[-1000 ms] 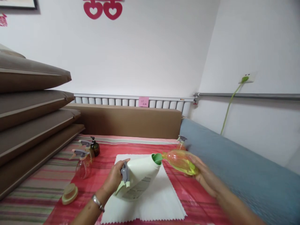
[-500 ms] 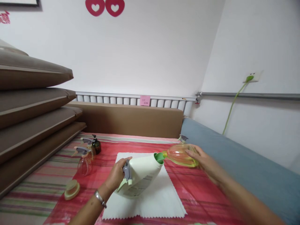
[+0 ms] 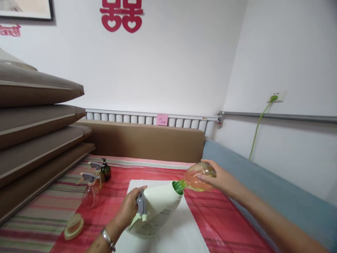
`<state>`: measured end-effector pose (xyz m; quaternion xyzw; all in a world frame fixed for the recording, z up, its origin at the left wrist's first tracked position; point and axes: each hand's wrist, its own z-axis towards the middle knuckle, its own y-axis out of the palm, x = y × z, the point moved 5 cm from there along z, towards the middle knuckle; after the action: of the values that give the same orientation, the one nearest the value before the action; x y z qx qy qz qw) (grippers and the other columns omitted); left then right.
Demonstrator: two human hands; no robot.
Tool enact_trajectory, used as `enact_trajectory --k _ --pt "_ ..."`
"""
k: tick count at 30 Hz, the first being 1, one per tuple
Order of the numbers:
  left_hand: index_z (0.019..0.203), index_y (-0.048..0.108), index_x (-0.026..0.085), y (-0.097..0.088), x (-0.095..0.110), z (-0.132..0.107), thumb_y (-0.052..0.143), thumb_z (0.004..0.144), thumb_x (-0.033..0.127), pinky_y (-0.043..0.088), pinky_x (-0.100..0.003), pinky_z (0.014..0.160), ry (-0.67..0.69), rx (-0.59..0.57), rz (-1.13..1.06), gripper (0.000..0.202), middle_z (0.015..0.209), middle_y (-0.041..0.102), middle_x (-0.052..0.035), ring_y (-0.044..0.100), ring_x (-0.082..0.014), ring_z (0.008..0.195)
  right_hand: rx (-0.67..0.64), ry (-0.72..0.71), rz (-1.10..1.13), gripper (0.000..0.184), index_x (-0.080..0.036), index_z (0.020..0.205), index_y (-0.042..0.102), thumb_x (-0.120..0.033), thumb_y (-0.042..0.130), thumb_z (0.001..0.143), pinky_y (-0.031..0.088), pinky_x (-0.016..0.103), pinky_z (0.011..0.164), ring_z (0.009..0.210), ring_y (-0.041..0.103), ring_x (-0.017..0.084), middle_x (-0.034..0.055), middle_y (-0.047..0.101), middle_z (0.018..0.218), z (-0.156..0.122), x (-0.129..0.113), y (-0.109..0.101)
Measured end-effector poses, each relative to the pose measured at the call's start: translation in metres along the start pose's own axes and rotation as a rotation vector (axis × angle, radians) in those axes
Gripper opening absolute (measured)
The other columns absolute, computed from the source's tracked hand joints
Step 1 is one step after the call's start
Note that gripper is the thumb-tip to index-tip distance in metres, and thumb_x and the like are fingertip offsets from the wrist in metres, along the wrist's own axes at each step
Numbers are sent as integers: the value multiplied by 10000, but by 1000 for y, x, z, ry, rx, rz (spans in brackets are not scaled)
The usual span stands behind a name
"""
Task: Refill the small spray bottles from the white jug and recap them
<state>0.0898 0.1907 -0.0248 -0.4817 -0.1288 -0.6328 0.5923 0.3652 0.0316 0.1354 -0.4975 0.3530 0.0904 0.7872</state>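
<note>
My left hand (image 3: 131, 202) is closed round the back of a pale green plastic jug (image 3: 163, 200), which leans with its green-lined mouth to the right. A grey trigger sprayer head (image 3: 141, 205) shows right at these fingers; whether it is held or fixed to the jug I cannot tell. My right hand (image 3: 213, 175) grips a clear bottle (image 3: 196, 177) with a yellowish tint, tipped on its side. Its neck points into the jug's mouth, where the tip is hidden. A white cloth (image 3: 181, 228) with a zigzag edge lies beneath the jug.
On the left stand a pinkish spray bottle (image 3: 91, 195), a second spray bottle (image 3: 99, 175) and a dark pump bottle (image 3: 105, 170). A pale round lid (image 3: 74, 226) lies nearer me. Stacked brown cushions (image 3: 42, 140) rise at the far left; a blue-grey padded edge (image 3: 258, 175) runs along the right.
The clear bottle has tipped further, its base higher and its neck deeper in the jug's mouth. My view has tilted up slightly. My left hand keeps its hold on the jug.
</note>
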Motion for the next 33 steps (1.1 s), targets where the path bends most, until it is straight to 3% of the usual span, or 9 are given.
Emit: enact_trajectory --k 9,19,25,33 --pt "1079 657 203 -4 -3 -1 545 666 93 471 -353 894 -42 30 -49 442 1047 703 -63 634 -222 955 -89 -295 -267 734 -196 1315 405 -473 638 676 367 423 993 1175 475 298 132 500 1301 6 -43 13" --pt "1094 644 183 -16 -19 -11 529 657 69 467 -337 891 -64 26 -115 466 1072 695 -67 629 -222 966 -227 -530 -363 674 -303 1297 444 -429 660 671 428 406 924 1099 522 292 59 525 1276 -5 -99 34" --pt "1033 656 143 -29 -37 -18 603 621 83 494 -265 734 -150 49 -245 419 869 713 -44 636 -202 823 -169 -415 -281 707 -297 1303 434 -545 631 671 411 427 973 1170 495 316 70 515 1318 15 -91 44" --pt "967 668 137 -52 -51 -25 630 578 72 484 -250 671 -182 98 -244 396 806 702 -25 615 -175 728 -133 -169 -37 740 -273 1237 493 -586 672 590 481 450 882 1027 605 346 92 660 1134 41 -60 71"
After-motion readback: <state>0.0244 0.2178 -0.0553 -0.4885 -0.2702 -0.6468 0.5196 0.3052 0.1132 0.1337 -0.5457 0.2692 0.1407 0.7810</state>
